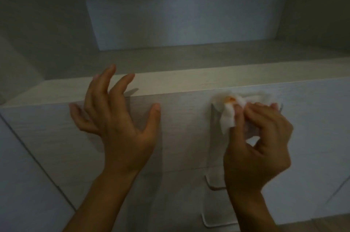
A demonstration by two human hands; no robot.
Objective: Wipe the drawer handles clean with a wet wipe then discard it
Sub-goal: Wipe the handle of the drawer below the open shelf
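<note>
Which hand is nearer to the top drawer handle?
Right. The right hand holds the wet wipe against the top handle; the left hand, open, is well off to its left, apart from it.

Wipe (228, 114) apparently against top handle (215, 124)

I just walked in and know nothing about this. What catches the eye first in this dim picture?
The white wipe stands out brightest, bunched in the right hand against the top drawer handle, right of centre, with an orange smudge on it. To the left, the left hand is spread wide at the pale drawer front, holding nothing. Behind both lies a shadowy open shelf.
</note>
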